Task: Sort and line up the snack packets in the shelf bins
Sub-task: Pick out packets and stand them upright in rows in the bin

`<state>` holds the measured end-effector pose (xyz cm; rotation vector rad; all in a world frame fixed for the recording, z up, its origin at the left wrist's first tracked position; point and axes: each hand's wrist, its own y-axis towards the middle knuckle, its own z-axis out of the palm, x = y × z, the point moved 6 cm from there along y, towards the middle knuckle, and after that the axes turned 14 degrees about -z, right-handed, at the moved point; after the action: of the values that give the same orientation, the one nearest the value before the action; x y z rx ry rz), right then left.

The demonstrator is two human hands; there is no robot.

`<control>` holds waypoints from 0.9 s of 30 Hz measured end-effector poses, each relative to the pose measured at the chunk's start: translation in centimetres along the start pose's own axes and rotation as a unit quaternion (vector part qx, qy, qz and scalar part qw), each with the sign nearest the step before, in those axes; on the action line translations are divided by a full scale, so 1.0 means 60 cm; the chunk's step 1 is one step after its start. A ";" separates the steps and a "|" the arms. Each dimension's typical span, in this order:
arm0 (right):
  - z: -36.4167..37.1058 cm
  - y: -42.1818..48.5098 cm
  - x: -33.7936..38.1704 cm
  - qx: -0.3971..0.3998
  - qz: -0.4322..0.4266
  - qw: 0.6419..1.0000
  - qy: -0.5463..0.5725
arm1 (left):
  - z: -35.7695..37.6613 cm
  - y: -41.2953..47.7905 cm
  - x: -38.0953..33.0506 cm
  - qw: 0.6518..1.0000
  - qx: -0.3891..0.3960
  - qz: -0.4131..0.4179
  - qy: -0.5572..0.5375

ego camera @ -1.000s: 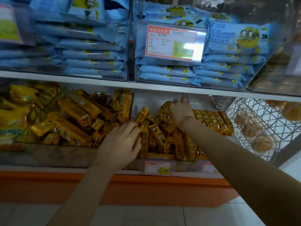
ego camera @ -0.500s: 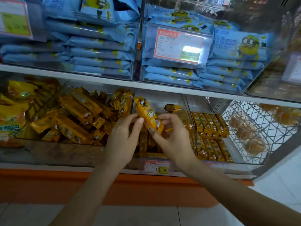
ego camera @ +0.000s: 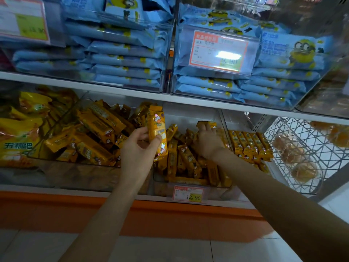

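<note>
My left hand point(ego camera: 138, 146) grips a long yellow snack packet point(ego camera: 157, 129) and holds it upright in front of the lower shelf. My right hand point(ego camera: 207, 142) reaches into the middle clear bin point(ego camera: 190, 183), fingers curled round another yellow packet point(ego camera: 206, 124) at the back of the loose pile. A neat row of the same yellow packets point(ego camera: 249, 143) stands in the bin to the right. The bin on the left holds a jumbled heap of larger yellow bars point(ego camera: 94, 133).
Blue packets point(ego camera: 124, 59) fill clear bins on the upper shelf, with a price tag point(ego camera: 217, 51) in front. A white wire basket of buns point(ego camera: 300, 154) sits at right. Yellow bags point(ego camera: 17, 133) lie far left. A price label point(ego camera: 188, 193) hangs on the lower shelf edge.
The packet passed from my right hand into my left, which now holds it upright. My right hand went back into the middle bin and took hold of another packet.
</note>
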<state>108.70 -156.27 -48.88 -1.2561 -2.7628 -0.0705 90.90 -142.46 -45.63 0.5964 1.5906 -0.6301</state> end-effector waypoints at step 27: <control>-0.034 -0.191 0.071 -0.203 -0.071 0.812 0.542 | 0.057 -0.019 0.008 0.998 0.029 0.032 0.045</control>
<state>97.44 -160.78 -46.36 -0.6661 -1.8146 -1.0669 92.48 -145.66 -46.36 0.7250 1.6344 -0.6102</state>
